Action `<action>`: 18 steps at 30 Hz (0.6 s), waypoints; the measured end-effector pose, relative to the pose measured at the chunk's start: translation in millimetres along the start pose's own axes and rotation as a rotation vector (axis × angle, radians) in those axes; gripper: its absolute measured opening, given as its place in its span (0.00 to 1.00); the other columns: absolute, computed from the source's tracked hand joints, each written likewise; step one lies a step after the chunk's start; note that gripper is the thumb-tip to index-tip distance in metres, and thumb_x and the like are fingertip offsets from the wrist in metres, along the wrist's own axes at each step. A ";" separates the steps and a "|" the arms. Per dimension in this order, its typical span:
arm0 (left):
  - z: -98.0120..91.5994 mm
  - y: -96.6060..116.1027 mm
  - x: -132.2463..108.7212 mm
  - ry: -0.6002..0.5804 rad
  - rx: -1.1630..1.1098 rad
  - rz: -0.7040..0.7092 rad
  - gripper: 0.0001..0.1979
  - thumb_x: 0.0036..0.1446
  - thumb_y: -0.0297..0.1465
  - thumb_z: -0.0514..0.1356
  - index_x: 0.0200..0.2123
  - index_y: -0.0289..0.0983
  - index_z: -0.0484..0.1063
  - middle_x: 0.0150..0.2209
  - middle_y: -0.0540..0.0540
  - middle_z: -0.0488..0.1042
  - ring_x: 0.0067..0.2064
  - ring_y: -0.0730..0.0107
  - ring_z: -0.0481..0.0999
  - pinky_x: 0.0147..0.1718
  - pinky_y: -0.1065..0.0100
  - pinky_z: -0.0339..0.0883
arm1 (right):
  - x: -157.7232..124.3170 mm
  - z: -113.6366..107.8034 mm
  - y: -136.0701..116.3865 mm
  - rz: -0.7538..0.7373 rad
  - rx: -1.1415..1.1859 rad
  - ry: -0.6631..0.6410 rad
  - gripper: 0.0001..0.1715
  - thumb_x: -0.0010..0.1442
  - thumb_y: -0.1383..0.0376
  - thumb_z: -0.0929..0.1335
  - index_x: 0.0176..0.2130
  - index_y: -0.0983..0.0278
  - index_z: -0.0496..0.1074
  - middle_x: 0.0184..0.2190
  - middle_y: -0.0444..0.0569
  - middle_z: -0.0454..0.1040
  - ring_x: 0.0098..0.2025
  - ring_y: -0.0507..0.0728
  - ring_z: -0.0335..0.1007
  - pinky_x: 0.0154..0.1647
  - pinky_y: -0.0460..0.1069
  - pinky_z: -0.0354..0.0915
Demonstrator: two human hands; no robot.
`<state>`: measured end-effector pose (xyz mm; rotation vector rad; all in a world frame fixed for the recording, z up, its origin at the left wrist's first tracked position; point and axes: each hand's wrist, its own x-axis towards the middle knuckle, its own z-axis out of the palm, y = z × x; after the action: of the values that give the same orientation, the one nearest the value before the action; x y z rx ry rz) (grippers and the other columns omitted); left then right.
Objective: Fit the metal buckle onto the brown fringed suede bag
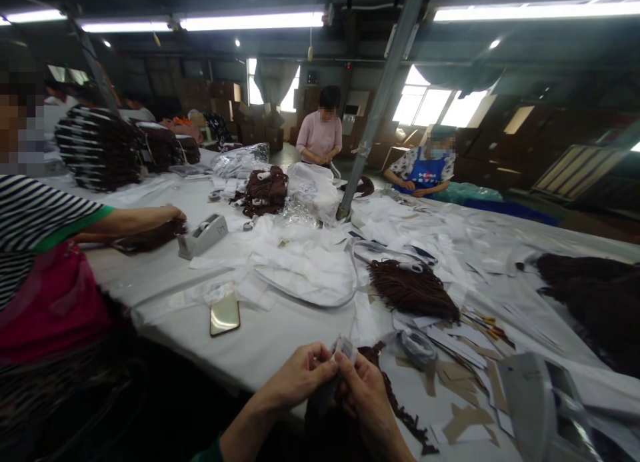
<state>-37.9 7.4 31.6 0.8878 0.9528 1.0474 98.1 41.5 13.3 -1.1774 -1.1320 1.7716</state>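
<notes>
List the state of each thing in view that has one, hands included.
Left hand, pinching the pale piece
Right hand, pinching it too
Phone, lying flat on the table
Far gray dispenser, standing upright
Brown fringed bundle, lying down
Cardboard scraps, scattered
Ceiling tube lights, lit

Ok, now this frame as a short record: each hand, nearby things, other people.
Left hand: pinching small pale item, too small to identify
Right hand: on the same item
Ahead-right: brown fringed bundle on white-covered table
Left of the hands: phone, lying flat
Right foreground: grey tape dispenser
Other people: striped sleeve at left; pink top and blue apron across the table
</notes>
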 end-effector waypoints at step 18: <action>31.8 -16.1 0.5 0.287 -0.026 0.033 0.22 0.47 0.48 0.64 0.28 0.38 0.60 0.16 0.52 0.70 0.16 0.78 0.65 0.16 0.77 0.56 | -10.9 -0.8 0.7 -0.071 -0.009 -0.017 0.28 0.51 0.42 0.69 0.32 0.64 0.65 0.11 0.36 0.62 0.11 0.47 0.54 0.10 0.41 0.48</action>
<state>-3.4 -0.6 27.2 0.7459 1.1627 1.2347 102.3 31.7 15.9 -1.1155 -1.1782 1.7281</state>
